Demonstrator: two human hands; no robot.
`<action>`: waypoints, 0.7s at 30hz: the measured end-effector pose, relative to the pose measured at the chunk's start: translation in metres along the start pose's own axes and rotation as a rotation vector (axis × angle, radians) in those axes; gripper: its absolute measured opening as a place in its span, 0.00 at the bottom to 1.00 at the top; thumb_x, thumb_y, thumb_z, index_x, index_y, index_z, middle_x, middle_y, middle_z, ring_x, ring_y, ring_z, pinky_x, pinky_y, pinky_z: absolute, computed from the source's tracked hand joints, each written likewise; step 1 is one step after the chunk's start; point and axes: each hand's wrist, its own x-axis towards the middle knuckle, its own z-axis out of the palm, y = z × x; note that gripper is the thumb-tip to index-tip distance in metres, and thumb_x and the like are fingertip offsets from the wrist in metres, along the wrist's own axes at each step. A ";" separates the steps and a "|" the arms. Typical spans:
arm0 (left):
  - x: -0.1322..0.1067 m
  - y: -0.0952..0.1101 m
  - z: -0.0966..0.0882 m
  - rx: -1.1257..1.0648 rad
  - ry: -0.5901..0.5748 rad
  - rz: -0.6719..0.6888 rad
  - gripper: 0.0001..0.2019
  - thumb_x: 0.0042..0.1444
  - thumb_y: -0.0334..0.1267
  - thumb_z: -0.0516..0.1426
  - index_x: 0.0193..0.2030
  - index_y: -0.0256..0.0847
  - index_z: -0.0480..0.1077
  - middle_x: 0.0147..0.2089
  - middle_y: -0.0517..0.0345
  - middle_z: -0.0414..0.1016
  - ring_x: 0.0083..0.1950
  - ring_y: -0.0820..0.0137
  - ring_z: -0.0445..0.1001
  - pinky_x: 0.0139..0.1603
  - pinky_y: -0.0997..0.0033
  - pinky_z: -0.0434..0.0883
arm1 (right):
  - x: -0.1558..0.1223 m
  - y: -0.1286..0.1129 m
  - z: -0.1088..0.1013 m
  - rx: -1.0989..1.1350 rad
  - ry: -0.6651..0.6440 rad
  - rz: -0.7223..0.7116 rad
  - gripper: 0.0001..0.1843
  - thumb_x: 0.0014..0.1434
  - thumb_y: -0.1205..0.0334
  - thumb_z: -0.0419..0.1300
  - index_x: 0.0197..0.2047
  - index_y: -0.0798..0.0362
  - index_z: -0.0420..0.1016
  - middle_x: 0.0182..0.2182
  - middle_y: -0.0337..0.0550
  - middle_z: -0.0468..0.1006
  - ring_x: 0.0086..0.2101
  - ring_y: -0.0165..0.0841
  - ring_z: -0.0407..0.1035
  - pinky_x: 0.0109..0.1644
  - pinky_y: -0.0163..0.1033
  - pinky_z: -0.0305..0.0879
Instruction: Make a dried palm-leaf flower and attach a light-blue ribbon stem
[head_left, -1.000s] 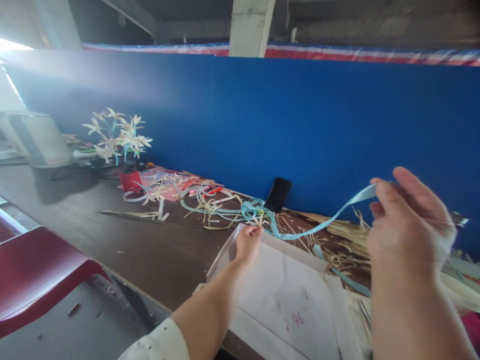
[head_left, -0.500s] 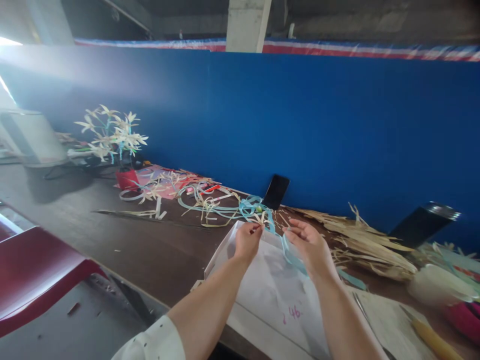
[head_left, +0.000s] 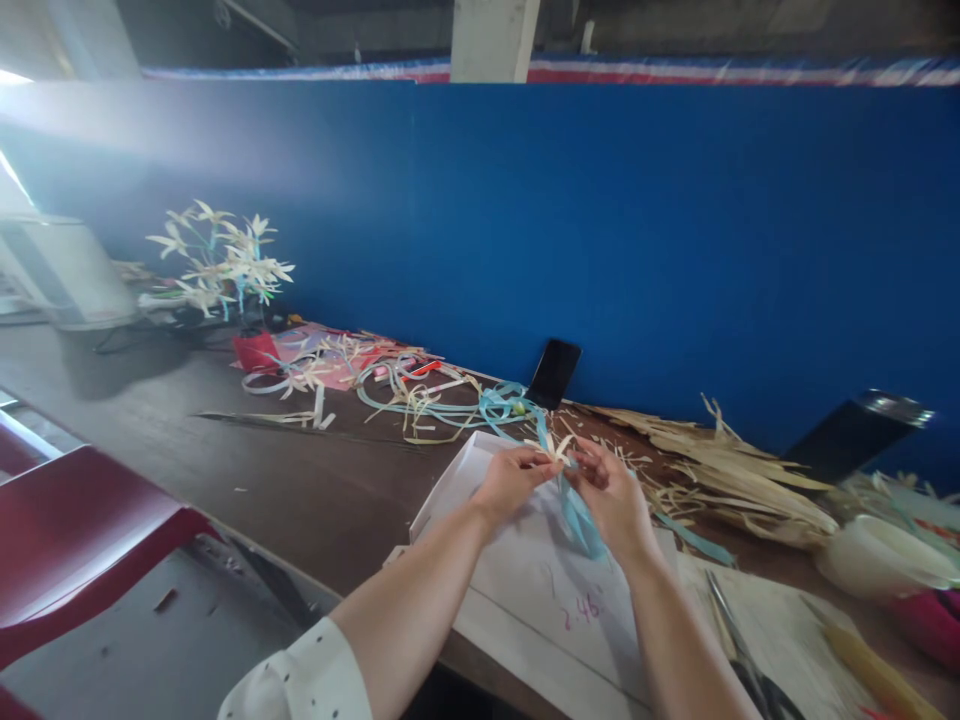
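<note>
Above a white box lid (head_left: 510, 580) with pink handwriting, my two hands meet. My left hand (head_left: 517, 480) pinches the base of a small cream flower (head_left: 553, 448) made of pale strips. My right hand (head_left: 607, 490) is closed close beside the flower, its fingers on a light blue ribbon (head_left: 579, 515) that hangs below onto the lid. The ribbon's upper part and the flower's stem are hidden by my fingers.
Behind lie coiled blue ribbon (head_left: 499, 402), a black phone (head_left: 555, 372) leaning on the blue partition, and dried husks (head_left: 735, 465). Scissors (head_left: 739, 640) and a white bowl (head_left: 885, 555) are at right. Finished flowers (head_left: 232, 260) stand in a red pot (head_left: 256, 350) at left.
My left hand has moved right with the flower, and my right hand has come in to meet it. The hands were apart before; the ribbon now hangs lower beneath them.
</note>
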 end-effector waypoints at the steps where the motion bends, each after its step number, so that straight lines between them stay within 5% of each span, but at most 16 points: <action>1: 0.000 0.000 0.000 0.022 -0.014 0.006 0.15 0.45 0.48 0.61 0.29 0.36 0.76 0.34 0.53 0.73 0.36 0.71 0.69 0.40 0.72 0.65 | 0.000 0.001 0.000 -0.014 -0.003 -0.016 0.31 0.44 0.55 0.67 0.52 0.52 0.67 0.44 0.50 0.75 0.43 0.38 0.70 0.45 0.42 0.67; 10: -0.001 0.005 -0.003 0.069 -0.010 -0.053 0.15 0.44 0.48 0.61 0.28 0.36 0.76 0.30 0.55 0.72 0.33 0.72 0.68 0.37 0.73 0.65 | -0.007 -0.008 0.006 -0.071 -0.061 -0.002 0.28 0.46 0.51 0.66 0.49 0.53 0.71 0.45 0.50 0.75 0.38 0.39 0.72 0.41 0.43 0.68; 16: 0.002 0.001 -0.003 -0.035 0.027 -0.070 0.19 0.42 0.52 0.62 0.28 0.35 0.75 0.26 0.58 0.69 0.29 0.75 0.64 0.33 0.75 0.62 | -0.006 -0.005 0.000 -0.164 -0.101 0.090 0.17 0.47 0.49 0.63 0.35 0.52 0.77 0.29 0.43 0.78 0.31 0.37 0.71 0.36 0.40 0.67; 21: 0.004 -0.002 -0.003 -0.008 0.042 -0.072 0.20 0.41 0.53 0.61 0.27 0.34 0.74 0.25 0.59 0.68 0.28 0.77 0.61 0.30 0.76 0.60 | -0.007 -0.002 0.002 -0.034 -0.022 0.156 0.14 0.46 0.50 0.64 0.32 0.52 0.74 0.26 0.40 0.76 0.28 0.35 0.70 0.34 0.39 0.67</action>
